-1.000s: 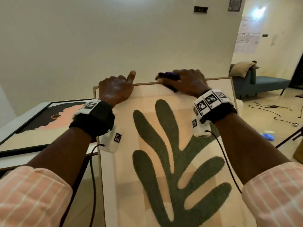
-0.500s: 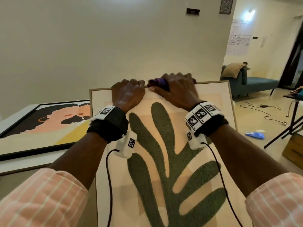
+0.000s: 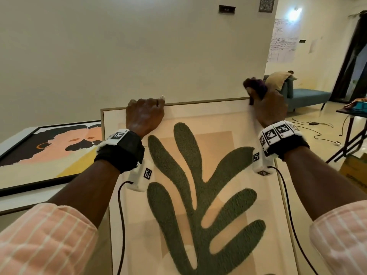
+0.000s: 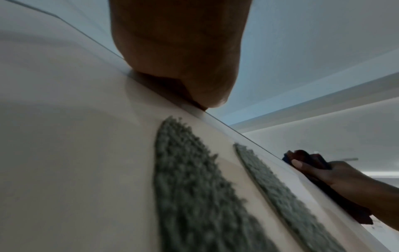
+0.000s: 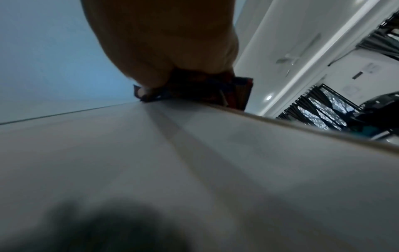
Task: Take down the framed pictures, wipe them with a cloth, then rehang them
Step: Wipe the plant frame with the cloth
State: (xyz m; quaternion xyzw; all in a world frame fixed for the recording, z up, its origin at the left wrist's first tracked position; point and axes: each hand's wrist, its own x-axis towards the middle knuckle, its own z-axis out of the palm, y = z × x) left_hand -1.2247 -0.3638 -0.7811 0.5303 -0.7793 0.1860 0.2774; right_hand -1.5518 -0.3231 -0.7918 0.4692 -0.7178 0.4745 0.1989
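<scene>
A large framed picture (image 3: 198,120) with a green leaf shape on beige stands tilted in front of me. My left hand (image 3: 145,114) grips its top edge left of the middle, fingers curled over the rim. My right hand (image 3: 268,108) holds a dark purple cloth (image 3: 255,85) against the top right corner of the frame. The left wrist view shows the left hand (image 4: 179,56) on the frame's rim and the cloth (image 4: 306,159) farther along it. In the right wrist view, the cloth (image 5: 207,88) is bunched under the right hand (image 5: 164,42) at the frame's edge.
A second framed picture (image 3: 49,151) in pink, black and yellow lies flat on a white table (image 3: 25,201) at the left. The bare wall (image 3: 139,52) rises behind. A blue couch (image 3: 305,96), floor cables (image 3: 317,132) and a dark table (image 3: 355,116) stand at the right.
My right hand slid the cloth along the top edge from the middle to the right corner. The left hand stayed gripping the top edge.
</scene>
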